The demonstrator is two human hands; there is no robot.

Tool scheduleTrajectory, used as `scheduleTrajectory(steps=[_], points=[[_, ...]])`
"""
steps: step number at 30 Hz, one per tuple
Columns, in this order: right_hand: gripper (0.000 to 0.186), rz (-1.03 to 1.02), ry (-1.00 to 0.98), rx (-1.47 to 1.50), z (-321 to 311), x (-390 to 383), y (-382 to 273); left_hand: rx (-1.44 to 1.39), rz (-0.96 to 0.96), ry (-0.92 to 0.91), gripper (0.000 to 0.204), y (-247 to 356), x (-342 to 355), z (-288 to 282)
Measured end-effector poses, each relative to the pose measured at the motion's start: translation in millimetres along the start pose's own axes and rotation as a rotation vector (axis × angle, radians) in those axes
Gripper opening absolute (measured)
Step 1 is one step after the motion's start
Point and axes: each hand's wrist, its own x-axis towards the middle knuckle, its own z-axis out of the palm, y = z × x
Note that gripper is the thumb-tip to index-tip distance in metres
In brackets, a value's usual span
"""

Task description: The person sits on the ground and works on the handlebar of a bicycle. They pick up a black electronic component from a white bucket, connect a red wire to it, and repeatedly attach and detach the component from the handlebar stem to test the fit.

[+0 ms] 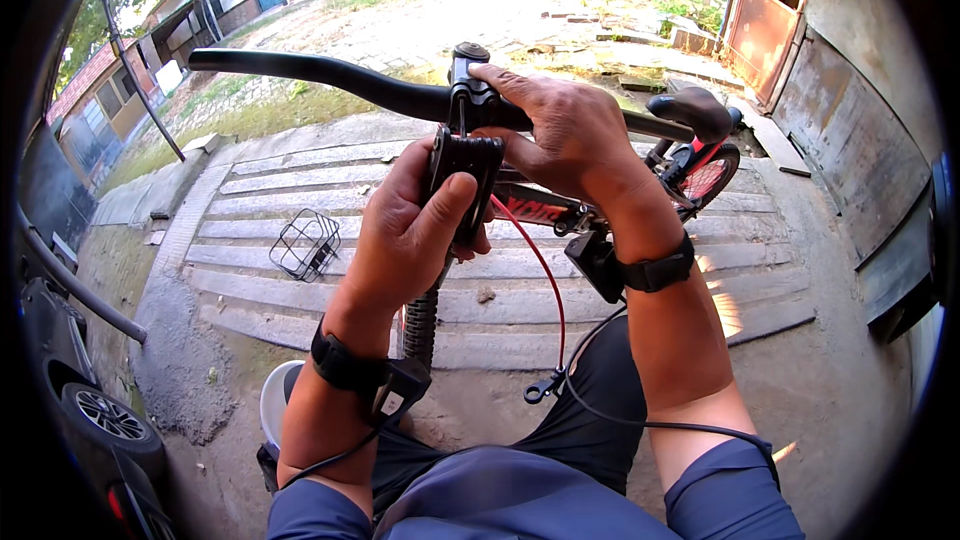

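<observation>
The left hand (405, 215) grips the tool (468, 165) just below the stem (470, 70), thumb across its face, the other fingers mostly hidden behind it. The tool's long body stands nearly upright, its thin key pointing up toward the stem; where the key's tip seats is hard to make out. The right hand (575, 135) lays its index fingertip on the stem, thumb below; its other fingers are hidden, so I cannot tell whether they close on the bar (330, 70). The bar runs sideways through the stem, partly covered by that hand. Below the stem, the left forearm hides part of the tyre (421, 325).
</observation>
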Motion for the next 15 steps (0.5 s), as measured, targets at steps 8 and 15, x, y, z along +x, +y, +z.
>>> scheduleTrajectory(steps=[8,15], points=[[0.058,-0.068,0.033,0.04,2,2,5,-0.148,0.114,0.038,0.041,-22,1,5],[0.058,-0.072,0.032,0.026,2,2,6,-0.358,0.225,0.035,0.043,-36,6,21]])
